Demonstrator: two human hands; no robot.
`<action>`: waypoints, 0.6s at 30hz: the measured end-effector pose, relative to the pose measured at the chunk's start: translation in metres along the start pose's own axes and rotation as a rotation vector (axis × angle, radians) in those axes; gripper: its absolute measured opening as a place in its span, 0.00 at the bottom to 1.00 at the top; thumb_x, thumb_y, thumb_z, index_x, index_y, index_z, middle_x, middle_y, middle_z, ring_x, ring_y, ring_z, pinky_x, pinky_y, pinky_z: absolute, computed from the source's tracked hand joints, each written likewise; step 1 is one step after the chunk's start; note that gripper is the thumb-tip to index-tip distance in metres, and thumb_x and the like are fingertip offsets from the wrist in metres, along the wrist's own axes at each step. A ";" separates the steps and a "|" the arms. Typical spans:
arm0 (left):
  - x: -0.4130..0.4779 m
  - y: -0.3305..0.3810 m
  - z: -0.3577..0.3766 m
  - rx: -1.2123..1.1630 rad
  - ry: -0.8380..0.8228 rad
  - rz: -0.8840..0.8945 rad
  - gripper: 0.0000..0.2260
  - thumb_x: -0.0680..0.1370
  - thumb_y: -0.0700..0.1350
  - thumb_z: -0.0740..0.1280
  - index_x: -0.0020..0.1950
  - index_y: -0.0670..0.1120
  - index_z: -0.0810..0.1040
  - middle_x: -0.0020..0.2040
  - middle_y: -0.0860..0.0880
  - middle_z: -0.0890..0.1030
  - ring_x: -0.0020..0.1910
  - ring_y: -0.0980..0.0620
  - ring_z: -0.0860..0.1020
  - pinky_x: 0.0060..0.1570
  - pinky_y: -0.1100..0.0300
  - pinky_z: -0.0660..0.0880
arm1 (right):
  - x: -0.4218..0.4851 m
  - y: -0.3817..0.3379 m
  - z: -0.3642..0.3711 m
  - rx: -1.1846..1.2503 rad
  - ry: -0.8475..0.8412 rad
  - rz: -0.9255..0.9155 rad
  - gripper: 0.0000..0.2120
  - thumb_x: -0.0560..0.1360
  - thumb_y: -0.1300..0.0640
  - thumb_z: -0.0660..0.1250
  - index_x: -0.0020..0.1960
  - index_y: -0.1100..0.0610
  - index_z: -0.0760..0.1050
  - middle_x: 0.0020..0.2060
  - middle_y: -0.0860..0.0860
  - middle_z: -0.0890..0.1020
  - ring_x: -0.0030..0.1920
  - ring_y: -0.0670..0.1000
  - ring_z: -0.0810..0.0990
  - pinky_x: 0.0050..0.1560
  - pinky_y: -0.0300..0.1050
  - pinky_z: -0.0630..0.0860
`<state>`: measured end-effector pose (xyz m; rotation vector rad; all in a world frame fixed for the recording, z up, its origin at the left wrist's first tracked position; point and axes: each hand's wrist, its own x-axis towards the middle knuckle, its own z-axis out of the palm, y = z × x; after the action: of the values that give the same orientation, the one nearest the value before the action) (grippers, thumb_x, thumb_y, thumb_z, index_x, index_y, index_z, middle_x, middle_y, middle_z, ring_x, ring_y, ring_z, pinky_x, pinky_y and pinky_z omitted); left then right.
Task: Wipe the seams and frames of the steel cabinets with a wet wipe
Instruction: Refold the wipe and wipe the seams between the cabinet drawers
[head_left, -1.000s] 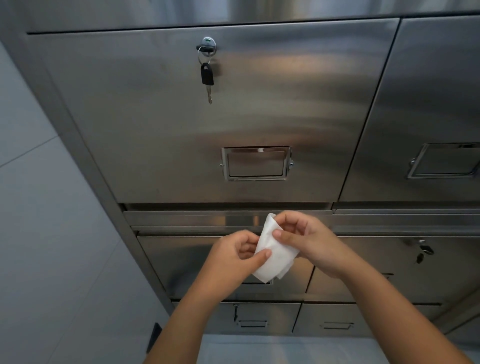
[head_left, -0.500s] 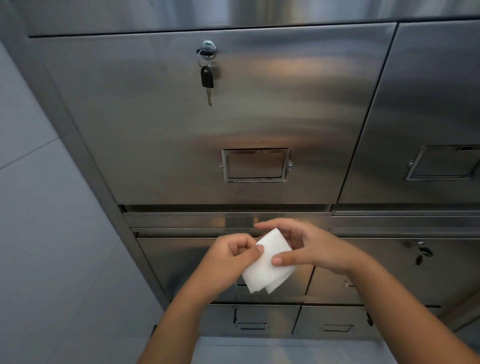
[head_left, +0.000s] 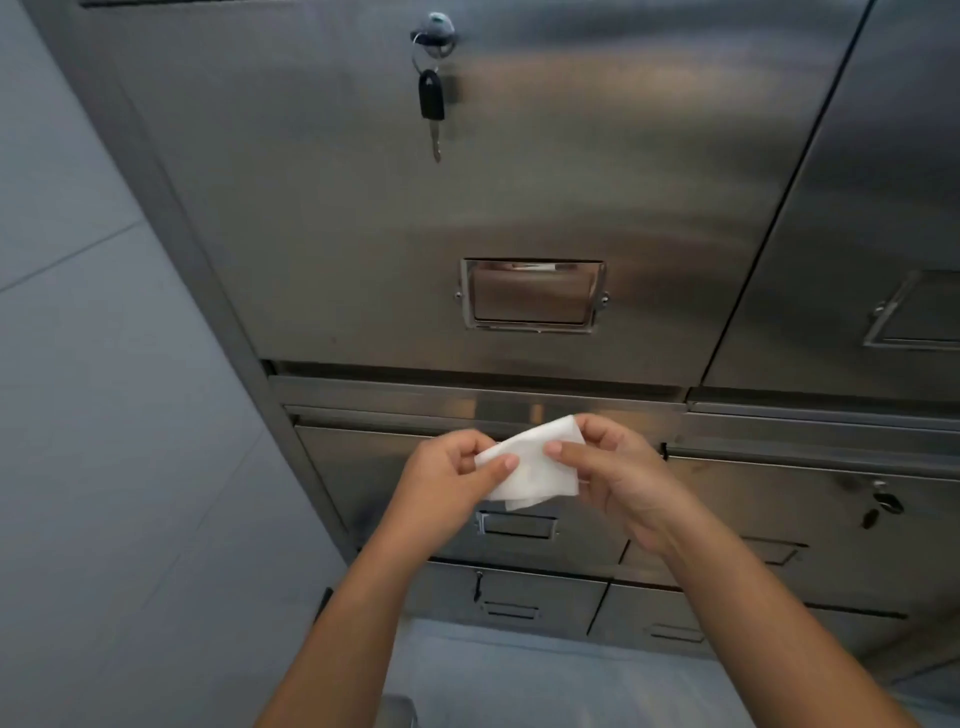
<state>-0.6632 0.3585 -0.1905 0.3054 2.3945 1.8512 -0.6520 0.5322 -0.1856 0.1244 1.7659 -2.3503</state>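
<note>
Steel cabinets (head_left: 311, 208) fill most of the view, seen steeply from below. Top edge is cut off and the R side runs out of shot. Grey tiled wall (head_left: 78, 415) on the L, meeting the cabinet's side post. Pale floor (head_left: 519, 675) at bottom, partly hidden by both forearms.

Big door (head_left: 597, 156) top centre, blurred sheen, its upper edge barely in frame. Next door (head_left: 883, 182) to the R, only a slice visible. Under both runs a horizontal frame rail (head_left: 415, 395) w/ a dark seam above it. Its lower lip is hidden mid-span behind the hands. Below are rows of drawers (head_left: 545, 592), the top one largely covered by hands + wipe.

L hand (head_left: 447, 478) and R hand (head_left: 618, 473) are raised in front of the rail; can't tell how far off the steel. Each pinches the wet wipe (head_left: 535, 467) btwn thumb and curled fingers, L at its L edge, R at its upper R corner. The wipe is white and folded, w/ layers showing at the lower edge.

Label holder (head_left: 532, 296) on the big door, glare inside, contents unreadable. 2nd holder (head_left: 914, 312) on the next door, cut off at the R edge. Black-headed key (head_left: 431, 104) hangs by a ring from the lock (head_left: 436, 31). Another lock (head_left: 883, 501) lower R, too blurred for detail.
</note>
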 end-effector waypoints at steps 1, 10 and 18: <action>0.000 -0.002 0.001 -0.028 0.028 -0.005 0.08 0.74 0.39 0.69 0.35 0.46 0.77 0.26 0.55 0.77 0.27 0.60 0.71 0.29 0.68 0.66 | 0.002 0.005 0.001 0.063 -0.014 0.037 0.11 0.67 0.66 0.68 0.50 0.61 0.76 0.40 0.54 0.83 0.39 0.51 0.82 0.38 0.43 0.80; -0.006 -0.051 -0.008 -0.285 0.146 -0.247 0.06 0.75 0.40 0.68 0.37 0.46 0.79 0.31 0.54 0.80 0.33 0.59 0.76 0.37 0.64 0.73 | 0.027 0.058 0.020 0.410 -0.028 0.185 0.17 0.65 0.63 0.66 0.54 0.64 0.76 0.44 0.59 0.83 0.41 0.53 0.83 0.43 0.46 0.80; 0.017 -0.140 -0.047 -0.172 0.138 -0.134 0.05 0.75 0.39 0.67 0.40 0.40 0.78 0.28 0.55 0.78 0.28 0.62 0.73 0.31 0.71 0.68 | 0.077 0.136 0.051 0.406 0.045 0.162 0.08 0.73 0.70 0.62 0.51 0.66 0.75 0.39 0.58 0.84 0.36 0.51 0.84 0.34 0.42 0.81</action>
<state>-0.7026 0.2839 -0.3124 0.0026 2.2547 2.0584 -0.6958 0.4384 -0.3136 0.3669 1.2188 -2.5641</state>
